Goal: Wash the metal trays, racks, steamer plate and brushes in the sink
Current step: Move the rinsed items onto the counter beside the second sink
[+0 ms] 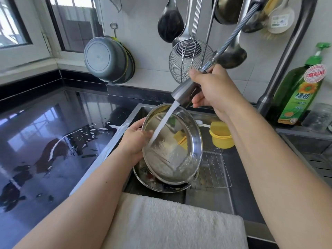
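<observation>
Left hand [133,141] grips the tray [171,142] by its rim, tilting it over the sink [239,169], probably so rinse water runs off. Right hand [213,88] is wrapped round the sprayer [181,92], aiming its stream into the tray; a rack [213,169] lies below.

A home kitchen. A stainless steel sink [212,193] is set into a glossy black countertop [45,141], wet with splashes, at lower left. On the white tiled wall across the top hang ladles [169,26], a wire skimmer [188,60] and grey basins [107,59]. A green dish soap bottle [300,90] stands at right, beside a pull-out tap [183,93] with water running. Windows [12,20] fill the upper left.
</observation>
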A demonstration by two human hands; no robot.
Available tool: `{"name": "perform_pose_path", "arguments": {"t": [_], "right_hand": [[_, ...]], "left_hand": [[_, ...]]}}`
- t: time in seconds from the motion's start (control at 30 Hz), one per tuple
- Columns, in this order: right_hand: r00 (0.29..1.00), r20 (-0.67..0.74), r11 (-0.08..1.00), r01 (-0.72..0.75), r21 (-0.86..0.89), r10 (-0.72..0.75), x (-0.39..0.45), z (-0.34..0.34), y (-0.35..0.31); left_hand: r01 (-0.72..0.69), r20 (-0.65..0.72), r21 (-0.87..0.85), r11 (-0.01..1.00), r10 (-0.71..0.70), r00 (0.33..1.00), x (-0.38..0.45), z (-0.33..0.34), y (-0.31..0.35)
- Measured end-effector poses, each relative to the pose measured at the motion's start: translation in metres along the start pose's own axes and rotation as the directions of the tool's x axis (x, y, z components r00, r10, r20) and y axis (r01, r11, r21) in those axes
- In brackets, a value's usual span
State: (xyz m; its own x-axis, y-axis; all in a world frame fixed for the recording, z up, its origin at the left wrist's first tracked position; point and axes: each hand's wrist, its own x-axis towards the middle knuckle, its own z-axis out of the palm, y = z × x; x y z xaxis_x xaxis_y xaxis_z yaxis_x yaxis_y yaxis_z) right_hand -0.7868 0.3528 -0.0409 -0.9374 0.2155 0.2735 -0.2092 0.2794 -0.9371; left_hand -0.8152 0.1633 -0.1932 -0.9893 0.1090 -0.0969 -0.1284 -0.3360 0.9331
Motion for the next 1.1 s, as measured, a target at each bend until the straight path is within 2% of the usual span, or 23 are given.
{"name": "perform_pose_path", "arguments": {"t": [0.17, 0.33, 0.5, 0.67, 0.83, 1.1], "right_hand": [[1.0, 0.011, 0.999, 0.001, -0.042, -0.001, -0.005, -0.007, -0.001], [0.999, -0.03, 0.977, -0.017, -0.21, 0.011, -0.011, -0.022, 0.005], [0.995, -0.094, 0.894, -0.029, -0.446, -0.015, -0.009, -0.043, 0.018], [0.986, -0.157, 0.771, -0.061, -0.634, -0.051, 0.004, -0.051, 0.035], [0.976, -0.188, 0.711, -0.054, -0.701, -0.112, 0.017, -0.049, 0.045], [0.962, -0.216, 0.821, 0.013, -0.571, -0.166, 0.041, -0.023, 0.052]], "left_hand": [[0.01, -0.044, 0.051, 0.999, -0.008, 0.999, 0.001, -0.002, -0.001], [-0.016, -0.066, 0.043, 0.999, 0.019, 0.998, 0.001, -0.002, 0.0], [-0.027, -0.102, 0.034, 0.999, 0.03, 0.994, 0.0, -0.004, -0.001], [0.045, -0.172, 0.044, 0.998, -0.037, 0.984, 0.001, -0.004, 0.0], [0.084, -0.159, 0.081, 0.993, -0.07, 0.985, 0.0, -0.004, 0.001], [0.113, -0.144, 0.148, 0.982, -0.092, 0.985, -0.002, 0.0, -0.001]]}}
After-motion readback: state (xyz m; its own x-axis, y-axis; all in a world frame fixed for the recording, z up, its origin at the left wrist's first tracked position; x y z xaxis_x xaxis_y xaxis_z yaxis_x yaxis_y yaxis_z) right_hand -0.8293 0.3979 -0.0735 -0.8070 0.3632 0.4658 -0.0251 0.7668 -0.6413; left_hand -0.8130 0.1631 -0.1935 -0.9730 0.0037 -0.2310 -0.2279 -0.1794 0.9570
